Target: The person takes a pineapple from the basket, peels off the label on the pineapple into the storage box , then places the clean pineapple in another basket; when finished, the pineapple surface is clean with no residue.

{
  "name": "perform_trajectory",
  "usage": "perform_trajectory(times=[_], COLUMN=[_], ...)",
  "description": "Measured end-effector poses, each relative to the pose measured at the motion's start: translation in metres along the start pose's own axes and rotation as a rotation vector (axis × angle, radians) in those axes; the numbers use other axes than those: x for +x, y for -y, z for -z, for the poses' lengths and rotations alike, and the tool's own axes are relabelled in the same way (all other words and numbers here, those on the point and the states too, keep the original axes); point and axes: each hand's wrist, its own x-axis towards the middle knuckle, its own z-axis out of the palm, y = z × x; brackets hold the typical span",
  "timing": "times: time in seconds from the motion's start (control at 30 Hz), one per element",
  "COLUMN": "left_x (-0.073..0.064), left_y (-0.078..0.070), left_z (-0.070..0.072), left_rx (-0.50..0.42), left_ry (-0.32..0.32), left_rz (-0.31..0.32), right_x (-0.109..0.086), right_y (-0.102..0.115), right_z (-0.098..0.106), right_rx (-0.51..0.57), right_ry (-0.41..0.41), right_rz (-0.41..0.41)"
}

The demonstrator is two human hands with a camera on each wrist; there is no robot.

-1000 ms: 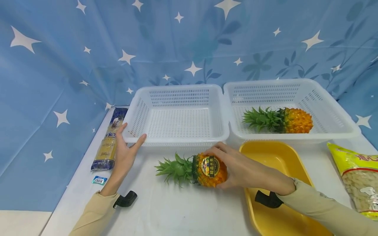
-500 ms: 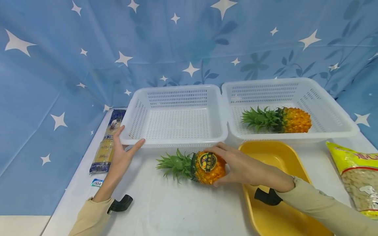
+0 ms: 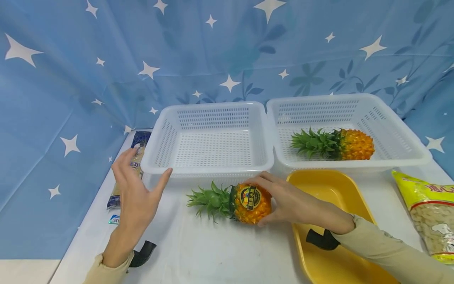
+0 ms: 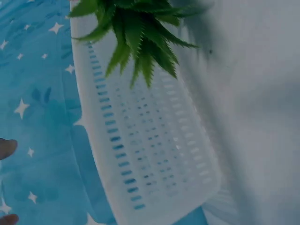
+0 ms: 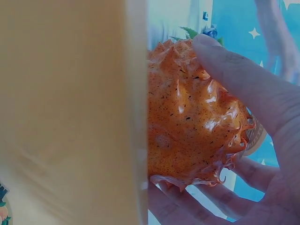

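Observation:
In the head view, my right hand (image 3: 289,199) grips a pineapple (image 3: 244,213) by its orange body, fingers over the far side and thumb at the near side. The fruit lies sideways over the white table, green crown to the left, a black and gold label facing up. The right wrist view shows the spiky pineapple (image 5: 187,117) between thumb and fingers. My left hand (image 3: 136,199) is raised with fingers spread and holds nothing, just off the left white basket's (image 3: 209,170) front left corner. Green pineapple leaves (image 4: 136,33) overlap that basket in the left wrist view.
A second white basket (image 3: 354,163) stands to the right, a pineapple (image 3: 357,145) lying in it. In front is a yellow bin (image 3: 340,258) under my right forearm. A noodle packet (image 3: 142,138) and small sachet (image 3: 114,219) lie left, a yellow snack bag (image 3: 436,225) far right.
My left hand has let go of the left basket's corner and moved back and left from it. My right hand keeps its grip on the pineapple, which has shifted only slightly.

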Motion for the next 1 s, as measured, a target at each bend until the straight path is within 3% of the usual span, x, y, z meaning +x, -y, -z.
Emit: perform_trajectory(times=[0.07,0.13,0.2,0.3,0.4,0.53,0.77,1.0], left_x=[-0.002,-0.005,-0.01,-0.018,-0.024,-0.028,-0.03,-0.031], left_y=[-0.013,-0.026,-0.036,-0.04,-0.035,-0.028,-0.019,-0.015], left_z=[-0.004,-0.012,-0.02,-0.034,-0.047,-0.058,-0.065,-0.067], left_rx=[-0.063,-0.119,-0.14,-0.099,-0.003,0.09,0.111,0.079], left_ry=[-0.022,0.028,0.154,0.384,0.559,0.665,0.725,0.742], left_rz=[-0.195,-0.383,-0.521,-0.636,-0.639,-0.594,-0.526,-0.483], right_x=[-0.001,-0.001,0.0,0.0,0.0,0.0,0.0,-0.002], right_y=[0.0,-0.001,-0.001,-0.001,-0.001,-0.001,0.002,0.004], right_z=[0.0,-0.001,-0.001,-0.001,-0.001,-0.001,0.0,-0.002], right_rx=[0.0,-0.006,-0.011,-0.019,-0.022,-0.014,0.0,-0.006], right_ry=[-0.006,-0.012,-0.017,-0.024,-0.027,-0.024,-0.018,-0.045], right_rz=[0.006,0.018,0.03,0.051,0.062,0.059,0.002,-0.016])
